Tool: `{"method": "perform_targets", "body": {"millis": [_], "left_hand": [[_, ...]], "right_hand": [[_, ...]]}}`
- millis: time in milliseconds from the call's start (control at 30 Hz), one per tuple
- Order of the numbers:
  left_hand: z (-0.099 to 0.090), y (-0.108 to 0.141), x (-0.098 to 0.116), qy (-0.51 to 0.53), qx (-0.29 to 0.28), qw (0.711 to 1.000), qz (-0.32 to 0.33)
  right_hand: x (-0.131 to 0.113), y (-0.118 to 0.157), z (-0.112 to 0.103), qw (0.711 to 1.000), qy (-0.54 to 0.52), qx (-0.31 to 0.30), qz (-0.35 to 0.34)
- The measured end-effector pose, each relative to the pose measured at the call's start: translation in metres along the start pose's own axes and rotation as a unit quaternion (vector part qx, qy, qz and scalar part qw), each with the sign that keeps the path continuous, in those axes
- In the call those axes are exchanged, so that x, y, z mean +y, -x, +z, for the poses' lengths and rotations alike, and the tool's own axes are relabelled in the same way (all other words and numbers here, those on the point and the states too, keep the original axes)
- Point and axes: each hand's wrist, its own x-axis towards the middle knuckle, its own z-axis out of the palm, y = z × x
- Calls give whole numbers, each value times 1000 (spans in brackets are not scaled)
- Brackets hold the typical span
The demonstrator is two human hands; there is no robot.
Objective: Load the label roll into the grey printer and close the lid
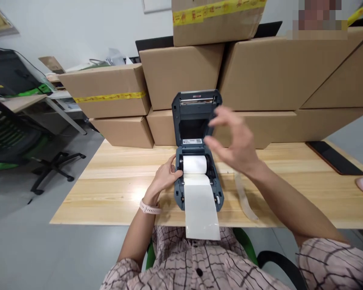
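Observation:
A dark grey label printer [178,193] sits on the wooden table with its lid [176,117] raised. Inside lies a roll of white labels [195,164]. Its strip of label paper [201,211] runs out over the printer's front and past the table edge. My left hand [165,175] grips the printer's left side, thumb on the rim and fingers along the outer wall. In the air by the lid's right edge is my right hand [237,141], slightly blurred. Its thumb and fingers are apart, with nothing between them.
Stacked cardboard boxes [181,76] line the back of the table [109,189]. A narrow pale strip [244,197] lies right of the printer. Farther right is a dark flat device [334,157]. An office chair [54,165] stands on the floor at left.

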Motion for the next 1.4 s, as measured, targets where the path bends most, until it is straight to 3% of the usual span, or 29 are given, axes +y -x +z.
{"method": "perform_targets", "body": {"millis": [67,133,167,233,300,400,567,667,733,833,933,1067,1167,1267,1400], "left_hand": [[0,0,2,5,-5,1000,-1],[0,0,1,6,-3,1000,2],[1,-1,1,8,-3,1000,5],[0,-1,1,15,-10,1000,18],[-1,-1,2,17,-23,999,35],[-3,0,4,5,-35,998,44],[-3,1,2,19,-31,998,42],[-1,0,-3,26,-35,998,48],[-1,-1,-6,28,-38,998,53],[0,-4,-11,34,-37,997,54],[0,-6,-14,41,-39,997,47],[0,-7,-15,58,-42,997,38],[1,-6,-15,76,-47,996,31],[1,-6,-16,80,-47,995,27],[2,-6,-14,84,-48,995,33]], "right_hand": [[-11,12,7,980,-5,-198,-5],[-14,15,22,920,8,-392,15],[-13,14,31,890,21,-455,24],[-10,8,49,852,42,-520,32],[-6,0,59,838,37,-544,32],[1,-9,48,839,-55,-541,29],[36,-5,-27,862,-271,-428,25],[66,12,-67,889,-294,-333,113],[85,24,-77,907,-260,-275,185],[106,38,-65,920,-200,-227,249],[122,49,-36,913,-196,-233,271],[131,61,-1,897,-228,-234,299],[132,67,14,899,-227,-218,305],[135,77,8,899,-228,-211,308],[142,109,-25,880,-272,-181,346]]}}
